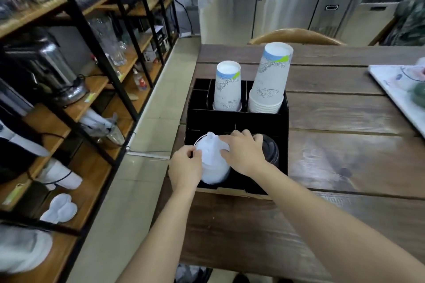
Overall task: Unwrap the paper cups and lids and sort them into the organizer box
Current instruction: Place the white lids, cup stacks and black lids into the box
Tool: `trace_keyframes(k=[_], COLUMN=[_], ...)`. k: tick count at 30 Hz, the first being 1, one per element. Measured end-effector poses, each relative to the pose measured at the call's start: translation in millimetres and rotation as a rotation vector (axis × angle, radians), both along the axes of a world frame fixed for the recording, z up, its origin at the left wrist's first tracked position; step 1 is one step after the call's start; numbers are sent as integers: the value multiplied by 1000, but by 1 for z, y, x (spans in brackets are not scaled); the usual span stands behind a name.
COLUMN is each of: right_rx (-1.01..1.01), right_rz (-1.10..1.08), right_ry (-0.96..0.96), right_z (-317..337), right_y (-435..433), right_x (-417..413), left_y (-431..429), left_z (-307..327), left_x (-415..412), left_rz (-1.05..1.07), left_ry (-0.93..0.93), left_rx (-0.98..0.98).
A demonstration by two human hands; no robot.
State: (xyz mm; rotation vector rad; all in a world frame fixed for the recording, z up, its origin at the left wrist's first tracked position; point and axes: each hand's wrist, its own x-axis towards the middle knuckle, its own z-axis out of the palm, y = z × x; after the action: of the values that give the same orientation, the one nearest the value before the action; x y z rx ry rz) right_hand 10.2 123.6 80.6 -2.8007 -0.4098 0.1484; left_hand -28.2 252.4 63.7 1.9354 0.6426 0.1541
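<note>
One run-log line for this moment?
both hands on white lids, front-left slot | dark lids front-right | cup stacks rear | organizer box

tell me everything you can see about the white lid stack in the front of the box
The stack of white plastic lids stands in the front left compartment of the black organizer box, leaning slightly. The lids look glossy and translucent, nested tightly, with a raised sip spout on the top one. The left hand grips its left side; the right hand rests fingers on its top and right. A dark lid stack sits in the next compartment.
</note>
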Motion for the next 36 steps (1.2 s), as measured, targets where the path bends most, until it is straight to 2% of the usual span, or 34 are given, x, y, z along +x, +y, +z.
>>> trace_keyframes(k=[6,12,21,25,28,30,34,36], right_rx=[-67,52,60,52,79,151,516,537], right_rz=[88,141,155,202,215,196,29,21], right_ry=[-10,34,89,172,171,157,162,147], right_z=[2,3,7,7,6,4,5,5], right_y=[-2,2,6,6,8,8,4,2], right_x=[6,11,20,22,24,26,32,35], left_y=[1,5,7,6,7,6,2,2], left_z=[2,4,8,0,-6,-5,3,4], left_x=[0,9,25,23,22,21,16,16], left_rz=[-146,-51,-22,-40,-18,-13,-4,1], left_ry=[-34,18,83,62,33,-13,-143,-142], left_rx=[227,50,106,166,141,93,-19,-29])
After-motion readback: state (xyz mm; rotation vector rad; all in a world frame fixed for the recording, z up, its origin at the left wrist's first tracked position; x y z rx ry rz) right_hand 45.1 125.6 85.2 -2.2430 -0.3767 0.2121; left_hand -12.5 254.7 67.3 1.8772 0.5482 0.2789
